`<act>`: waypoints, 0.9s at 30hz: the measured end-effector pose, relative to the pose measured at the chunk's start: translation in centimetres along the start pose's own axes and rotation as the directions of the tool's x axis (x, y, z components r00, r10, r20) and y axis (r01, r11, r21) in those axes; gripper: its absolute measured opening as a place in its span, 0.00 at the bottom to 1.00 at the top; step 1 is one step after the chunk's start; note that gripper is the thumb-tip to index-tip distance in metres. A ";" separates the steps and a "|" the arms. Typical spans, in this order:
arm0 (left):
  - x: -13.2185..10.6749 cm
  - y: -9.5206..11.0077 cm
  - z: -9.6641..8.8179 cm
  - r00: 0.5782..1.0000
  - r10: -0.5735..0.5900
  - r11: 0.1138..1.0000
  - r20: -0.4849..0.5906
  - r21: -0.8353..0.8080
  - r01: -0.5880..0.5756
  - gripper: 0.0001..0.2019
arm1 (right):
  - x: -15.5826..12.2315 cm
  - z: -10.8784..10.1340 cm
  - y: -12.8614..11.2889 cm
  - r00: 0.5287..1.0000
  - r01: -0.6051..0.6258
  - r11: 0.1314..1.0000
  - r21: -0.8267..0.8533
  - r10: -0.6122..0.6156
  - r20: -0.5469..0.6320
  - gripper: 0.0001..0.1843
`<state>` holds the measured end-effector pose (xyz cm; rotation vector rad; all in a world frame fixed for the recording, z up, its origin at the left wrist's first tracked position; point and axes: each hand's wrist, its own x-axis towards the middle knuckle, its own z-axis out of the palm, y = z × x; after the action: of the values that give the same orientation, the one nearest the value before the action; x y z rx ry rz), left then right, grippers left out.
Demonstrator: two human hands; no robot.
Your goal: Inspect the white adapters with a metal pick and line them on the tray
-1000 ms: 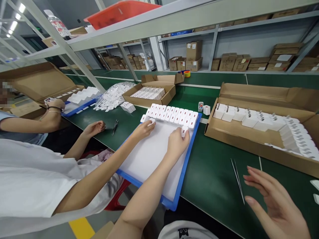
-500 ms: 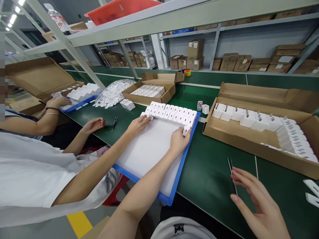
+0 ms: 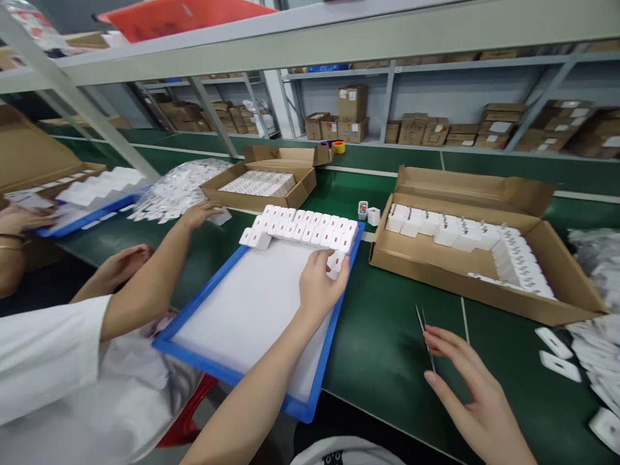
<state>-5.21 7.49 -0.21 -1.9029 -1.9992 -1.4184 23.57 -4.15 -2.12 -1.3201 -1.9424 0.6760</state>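
Note:
My left hand (image 3: 317, 284) is over the right side of a blue-rimmed white tray (image 3: 237, 310), its thumb and fingers closed around a small white plastic case (image 3: 336, 261) with a red mark on top. Rows of similar white cases (image 3: 303, 225) fill the far end of that tray, just beyond my fingers. On the right, my right hand (image 3: 469, 381) holds metal tweezers (image 3: 427, 342) between thumb and fingers, tips pointing away above the green table. Two small white pieces (image 3: 368, 213), one open with coloured parts inside, stand past the tray's far right corner.
A cardboard box (image 3: 436, 278) of white cases lies right of the tray. White flat parts (image 3: 557, 355) lie at far right. A co-worker's arm (image 3: 159, 265) reaches across on the left towards a white piece near a bag of white parts (image 3: 179, 187). A shelf beam (image 3: 242, 48) crosses overhead.
The view has turned right. The co-worker's hand has left the tray's cases and moved away to the left. My left hand stays on its case, and the tweezers remain in my right hand.

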 end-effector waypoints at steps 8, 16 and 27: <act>-3.5 3.7 -0.9 0.890 0.426 0.882 0.165 -0.293 -0.368 0.06 | 1.7 -4.0 -0.4 0.997 -0.020 0.982 -0.190 0.006 -0.073 0.20; -5.0 4.3 -1.0 0.806 0.518 0.844 0.288 -0.328 -0.425 0.07 | 8.3 -10.1 3.1 0.937 -0.236 0.927 -0.293 0.137 -0.320 0.20; -5.2 3.8 -0.2 0.781 0.528 0.846 0.335 -0.287 -0.449 0.10 | 19.7 -12.3 7.6 0.831 -0.309 0.846 -0.436 0.463 0.309 0.12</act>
<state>-0.96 2.71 -0.97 -2.7295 -1.3186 -1.1725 32.60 17.45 4.91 -1.9880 -2.2211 0.8656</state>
